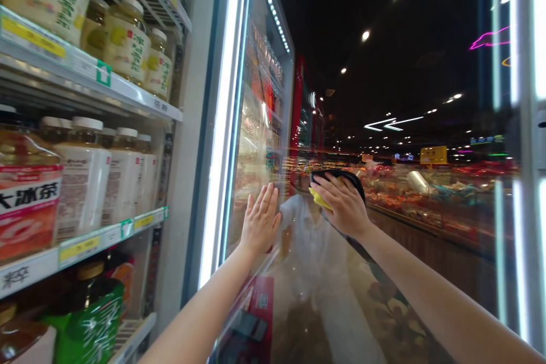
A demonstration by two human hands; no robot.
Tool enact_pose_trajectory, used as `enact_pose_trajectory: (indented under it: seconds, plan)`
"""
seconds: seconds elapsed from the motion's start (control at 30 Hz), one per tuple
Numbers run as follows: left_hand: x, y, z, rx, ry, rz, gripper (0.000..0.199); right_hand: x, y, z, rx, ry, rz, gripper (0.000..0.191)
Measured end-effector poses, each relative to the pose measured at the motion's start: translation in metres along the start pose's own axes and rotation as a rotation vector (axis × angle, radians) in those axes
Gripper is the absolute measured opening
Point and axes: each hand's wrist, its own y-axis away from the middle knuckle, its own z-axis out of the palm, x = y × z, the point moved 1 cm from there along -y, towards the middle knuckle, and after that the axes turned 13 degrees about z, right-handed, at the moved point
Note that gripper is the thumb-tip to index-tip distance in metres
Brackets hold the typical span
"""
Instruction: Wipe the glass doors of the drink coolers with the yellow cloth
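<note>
A glass cooler door (409, 307) with a reflection in it fills the middle of the view. My left hand (260, 220) rests flat on the glass, its fingers stretched out and close together, with nothing in it. To its right and slightly higher, my right hand (344, 205) presses a yellow cloth (319, 199) to the glass. Most of the cloth is hidden under the palm and fingers. A dark shape around that hand looks like its reflection.
Open shelves on the left hold bottles of light yellow drink (128, 40), white-labelled bottles (83, 176), a red-labelled iced tea bottle (28, 193) and a green bottle (85, 318). A bright light strip (222, 114) runs beside the glass. Store lights and displays show in or through it.
</note>
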Motion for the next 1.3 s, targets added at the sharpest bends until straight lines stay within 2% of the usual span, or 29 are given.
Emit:
enact_pose_trajectory:
  seconds: [0.07, 0.17, 0.23, 0.3, 0.37, 0.43, 0.53, 0.63, 0.7, 0.77, 0.87, 0.97, 1.03, 1.1, 1.2, 1.3]
  plan:
    - [-0.007, 0.006, -0.001, -0.012, 0.000, 0.017, 0.066, -0.010, -0.024, 0.006, 0.090, -0.022, 0.113, 0.044]
    - [-0.016, 0.013, 0.000, 0.013, -0.012, -0.003, 0.070, -0.044, -0.058, 0.024, 0.162, -0.064, 0.207, 0.045]
    - [-0.021, 0.020, 0.001, 0.035, -0.024, -0.029, 0.072, -0.068, -0.063, 0.035, 0.116, -0.086, 0.138, 0.047]
    - [-0.026, 0.028, 0.001, 0.041, -0.031, -0.043, 0.074, -0.082, -0.054, 0.043, 0.029, -0.101, 0.006, 0.047]
    - [-0.032, 0.037, 0.000, 0.033, -0.036, -0.044, 0.076, -0.084, -0.043, 0.045, -0.024, -0.107, -0.081, 0.046]
    - [-0.039, 0.044, -0.002, 0.016, -0.035, -0.040, 0.077, -0.080, -0.044, 0.044, -0.009, -0.107, -0.058, 0.045]
    - [-0.049, 0.050, -0.004, -0.014, -0.018, -0.025, 0.076, -0.080, -0.070, 0.043, 0.073, -0.105, 0.066, 0.045]
    - [-0.055, 0.051, -0.004, -0.028, 0.010, -0.009, 0.074, -0.096, -0.093, 0.047, 0.075, -0.103, 0.073, 0.047]
    - [-0.056, 0.053, -0.002, -0.027, 0.031, -0.002, 0.074, -0.108, -0.089, 0.052, 0.033, -0.100, 0.014, 0.049]
    - [-0.056, 0.055, -0.001, -0.007, 0.052, -0.005, 0.076, -0.117, -0.070, 0.057, -0.006, -0.104, -0.037, 0.052]
    - [-0.058, 0.058, 0.002, 0.073, 0.075, -0.086, 0.080, -0.125, -0.047, 0.063, -0.040, -0.126, -0.045, 0.056]
    - [-0.064, 0.056, 0.004, 0.161, 0.108, -0.179, 0.081, -0.132, -0.059, 0.065, -0.077, -0.141, -0.074, 0.052]
    - [-0.069, 0.051, 0.005, 0.194, 0.133, -0.189, 0.080, -0.134, -0.078, 0.064, -0.095, -0.139, -0.121, 0.050]
    - [-0.074, 0.044, 0.005, 0.211, 0.144, -0.178, 0.080, -0.133, -0.089, 0.061, -0.075, -0.131, -0.109, 0.051]
    - [-0.078, 0.038, 0.002, 0.222, 0.129, -0.208, 0.077, -0.134, -0.082, 0.061, -0.019, -0.120, -0.007, 0.053]
    - [-0.081, 0.038, -0.001, 0.217, 0.124, -0.275, 0.074, -0.142, -0.074, 0.067, -0.051, -0.131, -0.034, 0.051]
